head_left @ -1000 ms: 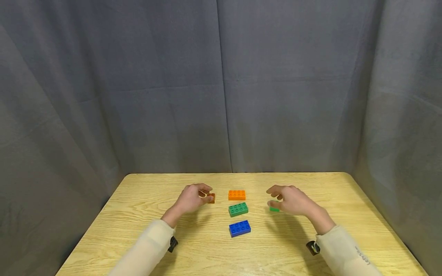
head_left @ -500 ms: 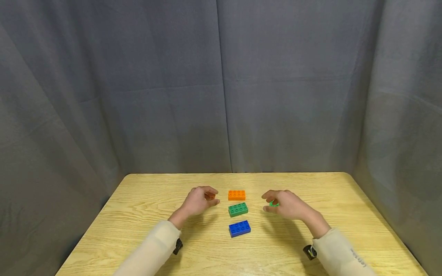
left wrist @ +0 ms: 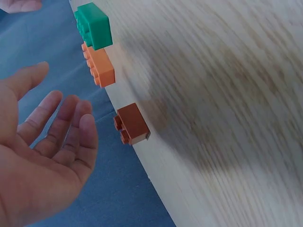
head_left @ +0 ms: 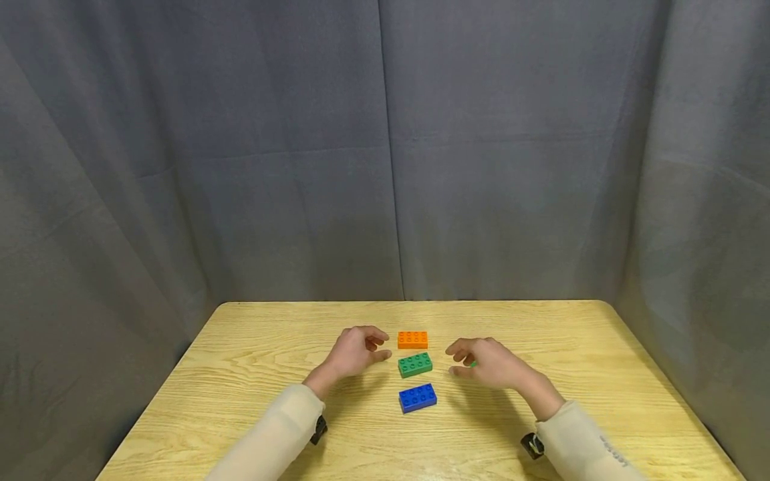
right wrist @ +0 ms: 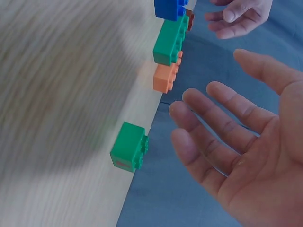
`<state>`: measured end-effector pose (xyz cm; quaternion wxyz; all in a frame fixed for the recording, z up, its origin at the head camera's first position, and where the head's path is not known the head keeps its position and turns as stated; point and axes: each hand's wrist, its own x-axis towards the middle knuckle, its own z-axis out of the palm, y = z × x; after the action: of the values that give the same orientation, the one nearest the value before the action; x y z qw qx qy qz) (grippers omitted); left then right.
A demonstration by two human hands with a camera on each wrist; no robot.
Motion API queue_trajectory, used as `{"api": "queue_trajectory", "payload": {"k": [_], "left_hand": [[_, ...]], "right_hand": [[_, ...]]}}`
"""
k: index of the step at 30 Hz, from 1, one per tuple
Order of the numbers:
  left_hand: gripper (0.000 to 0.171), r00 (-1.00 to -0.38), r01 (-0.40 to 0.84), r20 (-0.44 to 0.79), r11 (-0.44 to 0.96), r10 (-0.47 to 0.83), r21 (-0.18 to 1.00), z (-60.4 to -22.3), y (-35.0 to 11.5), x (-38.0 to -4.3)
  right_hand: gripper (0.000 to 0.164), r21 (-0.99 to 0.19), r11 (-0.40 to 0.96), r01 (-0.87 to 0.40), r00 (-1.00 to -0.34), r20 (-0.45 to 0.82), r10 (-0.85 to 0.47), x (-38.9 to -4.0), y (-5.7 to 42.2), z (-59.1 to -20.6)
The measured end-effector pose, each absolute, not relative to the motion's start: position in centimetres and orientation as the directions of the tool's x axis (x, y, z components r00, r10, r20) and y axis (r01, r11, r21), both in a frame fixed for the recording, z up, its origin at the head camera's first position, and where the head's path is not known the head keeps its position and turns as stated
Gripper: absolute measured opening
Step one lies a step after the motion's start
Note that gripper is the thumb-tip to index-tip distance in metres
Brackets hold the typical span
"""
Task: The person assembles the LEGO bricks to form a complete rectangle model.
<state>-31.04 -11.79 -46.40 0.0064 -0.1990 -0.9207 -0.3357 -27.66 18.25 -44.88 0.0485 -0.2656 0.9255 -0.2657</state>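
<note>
Three toy building bricks lie in a column mid-table in the head view: orange (head_left: 412,341) at the back, green (head_left: 415,365) in the middle, blue (head_left: 418,398) in front. To their left, my left hand (head_left: 355,352) hovers with relaxed fingers and holds nothing. A small brown brick (left wrist: 134,123) sits on the table beyond that hand's fingers in the left wrist view; the hand hides it in the head view. Right of the column hovers my right hand (head_left: 490,363), also holding nothing. Near its fingertips stands a small bright green brick (right wrist: 128,146), mostly hidden in the head view.
The wooden table (head_left: 252,347) has its far edge close behind the bricks. A grey curtain (head_left: 301,167) hangs behind the table and along both sides. Each forearm casts a shadow on the wood.
Both hands have moved inward toward the brick column, away from the small brown and green bricks. In the head view these are now more covered by the hands. The three middle bricks stay put.
</note>
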Motion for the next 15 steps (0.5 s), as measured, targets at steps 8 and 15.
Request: {"api": "queue_trajectory", "payload": {"k": [8,15], "left_hand": [[0.032,-0.917,0.363,0.114,0.68,0.383,0.638,-47.1,-11.0,-30.9],[0.027,-0.91,0.371,0.114,0.663,0.398,0.65,-47.7,-10.5,-30.9]], "right_hand": [[0.036,-0.53,0.699,-0.48,-0.843,0.058,-0.534,-27.7,17.5,-45.4],[0.033,-0.534,0.689,-0.49,-0.831,0.049,-0.554,-27.7,17.0,-45.7]]}}
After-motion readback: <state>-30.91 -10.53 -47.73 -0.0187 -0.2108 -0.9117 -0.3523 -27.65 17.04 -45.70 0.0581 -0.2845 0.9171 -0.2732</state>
